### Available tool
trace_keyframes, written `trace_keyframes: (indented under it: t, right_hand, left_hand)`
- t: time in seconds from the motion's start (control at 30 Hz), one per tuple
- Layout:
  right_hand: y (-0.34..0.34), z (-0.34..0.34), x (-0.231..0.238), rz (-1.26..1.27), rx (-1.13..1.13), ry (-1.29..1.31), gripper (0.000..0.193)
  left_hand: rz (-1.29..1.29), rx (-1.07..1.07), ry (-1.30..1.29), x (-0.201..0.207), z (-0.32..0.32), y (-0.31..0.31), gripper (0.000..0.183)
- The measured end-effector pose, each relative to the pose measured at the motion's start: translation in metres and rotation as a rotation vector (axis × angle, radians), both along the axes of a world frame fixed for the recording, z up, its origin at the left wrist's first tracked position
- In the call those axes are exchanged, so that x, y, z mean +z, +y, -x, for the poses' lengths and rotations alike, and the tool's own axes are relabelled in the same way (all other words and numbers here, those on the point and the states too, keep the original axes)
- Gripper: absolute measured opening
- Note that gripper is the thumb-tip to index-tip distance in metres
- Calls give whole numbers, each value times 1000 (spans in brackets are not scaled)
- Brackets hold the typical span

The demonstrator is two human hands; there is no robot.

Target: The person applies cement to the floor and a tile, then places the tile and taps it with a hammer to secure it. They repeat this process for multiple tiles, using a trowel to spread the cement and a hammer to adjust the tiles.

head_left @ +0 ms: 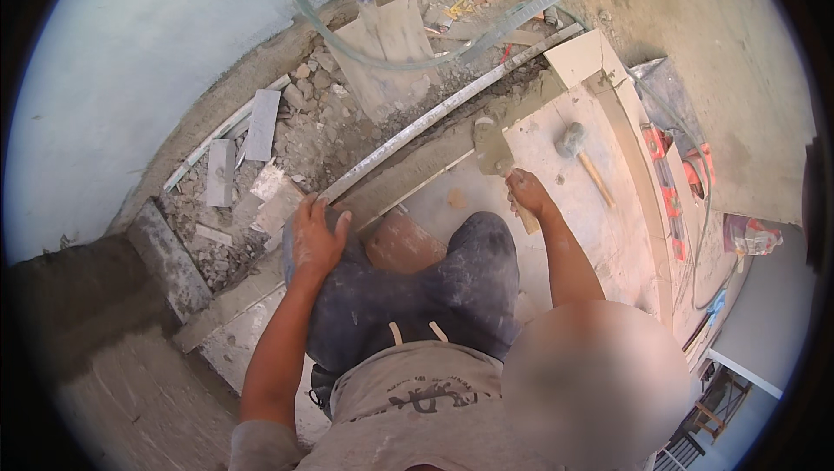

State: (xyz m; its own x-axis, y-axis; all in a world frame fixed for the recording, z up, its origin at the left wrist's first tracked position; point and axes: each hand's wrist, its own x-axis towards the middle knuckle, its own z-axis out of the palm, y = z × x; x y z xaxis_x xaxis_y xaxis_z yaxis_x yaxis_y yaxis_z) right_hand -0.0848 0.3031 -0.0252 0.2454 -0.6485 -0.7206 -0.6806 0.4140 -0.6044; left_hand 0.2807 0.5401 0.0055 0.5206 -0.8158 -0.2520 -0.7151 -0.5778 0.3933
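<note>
My right hand (528, 195) is closed round the wooden handle of a trowel. The mortar-smeared blade of the trowel (493, 148) lies over a strip of wet mortar (426, 158) along the edge of the pale tiles (556, 232). Fingers stretched out, my left hand (314, 236) rests on my bent left knee and holds nothing. Close to its fingertips is the near end of a long pale straight bar (456, 104), which runs along the mortar toward the upper right. A mallet (572, 141) with a dark head and wooden handle lies on the tiles, right of the trowel.
Beyond the bar are rubble (317, 145), cut tile pieces (262, 125) and a dusty shovel (382, 54). A pale hose (512, 23) arcs over them. To the right lie a red and grey level-like bar (667, 193) and a cable. A light wall (148, 80) stands at left.
</note>
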Motion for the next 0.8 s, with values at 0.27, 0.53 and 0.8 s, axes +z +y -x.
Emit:
trace_keyframes:
  t: [0.27,0.53,0.8]
  right_hand:
    - [8,39,35,-37,69,127,42]
    - [-83,43,56,2,-370,9,36]
    - [-111,35,60,-175,-225,167,34]
  left_hand:
    - [78,-23,44,8,-2,-2,57]
    - [89,-16,34,9,-2,-3,56]
    - [94,-27,11,7,-2,-5,56]
